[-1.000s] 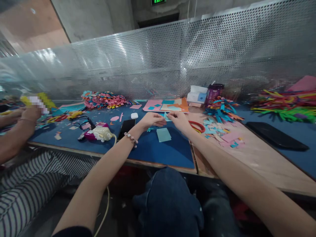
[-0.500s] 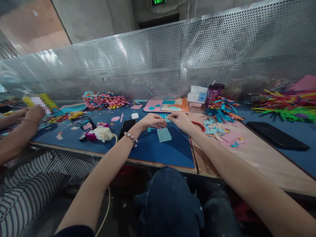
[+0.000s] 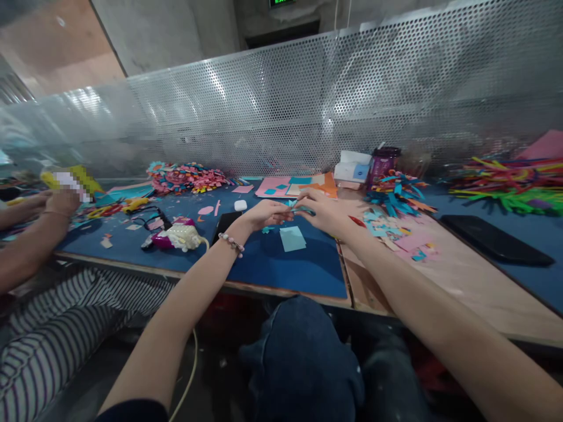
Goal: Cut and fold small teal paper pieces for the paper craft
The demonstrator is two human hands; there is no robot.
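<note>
My left hand and my right hand meet over the blue mat, both pinched on a small teal paper piece held between their fingertips. A beaded bracelet sits on my left wrist. Just below the hands a light blue paper square lies flat on the mat. Red-handled scissors lie mostly hidden behind my right hand.
A glue gun, a black phone and a white earbud case lie left of my hands. Coloured paper sheets, paper scraps, a dark tablet and a perforated metal screen surround them. Another person's arms work at far left.
My right hand has shifted left and turned over the teal piece, now covering most of the scissors. My left hand has hardly moved.
</note>
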